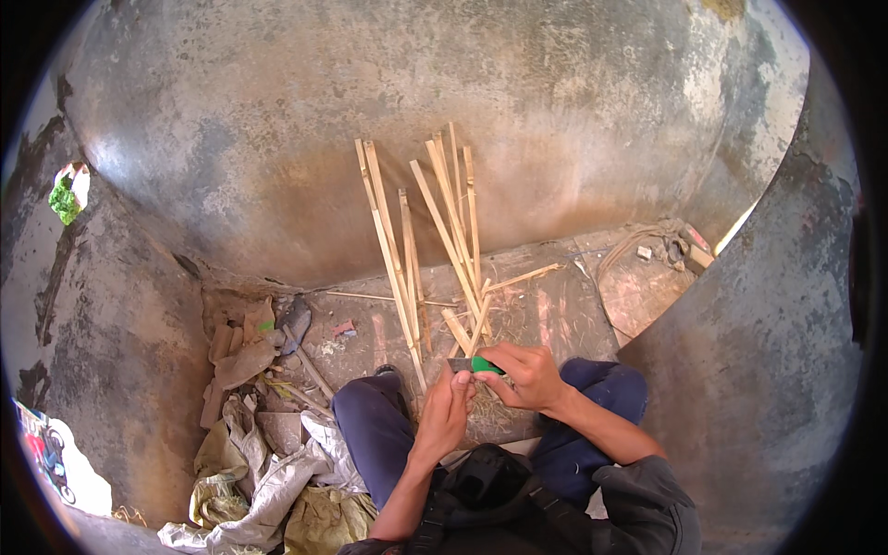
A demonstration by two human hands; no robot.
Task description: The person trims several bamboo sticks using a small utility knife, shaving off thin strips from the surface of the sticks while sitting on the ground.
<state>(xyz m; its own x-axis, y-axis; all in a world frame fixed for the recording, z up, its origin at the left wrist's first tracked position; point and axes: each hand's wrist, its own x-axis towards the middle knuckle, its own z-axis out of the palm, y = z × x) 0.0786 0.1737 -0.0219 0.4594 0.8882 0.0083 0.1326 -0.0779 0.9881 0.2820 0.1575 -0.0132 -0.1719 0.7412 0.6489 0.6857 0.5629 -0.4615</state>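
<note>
My right hand [523, 375] is closed round the green handle [484, 365] of a knife, in front of me between my knees. The knife's short grey blade [460, 364] points left, toward my left hand [447, 412]. My left fingers are pinched together right at the blade. Whether they grip the blade itself or a thin piece beside it cannot be made out. Just beyond the blade, a short pale bamboo strip [481, 317] slants up from my hands. Long split bamboo strips [381, 222] lean in two loose groups against the far wall, a second group [450, 217] standing to the right.
A curved, stained grey wall [555, 120] encloses me. Crumpled sacks [277, 490] lie at my left, with broken rubble [242, 361] beyond them. Shavings [499, 421] litter the floor between my legs. A coil of cord [624, 252] and debris lie at the far right.
</note>
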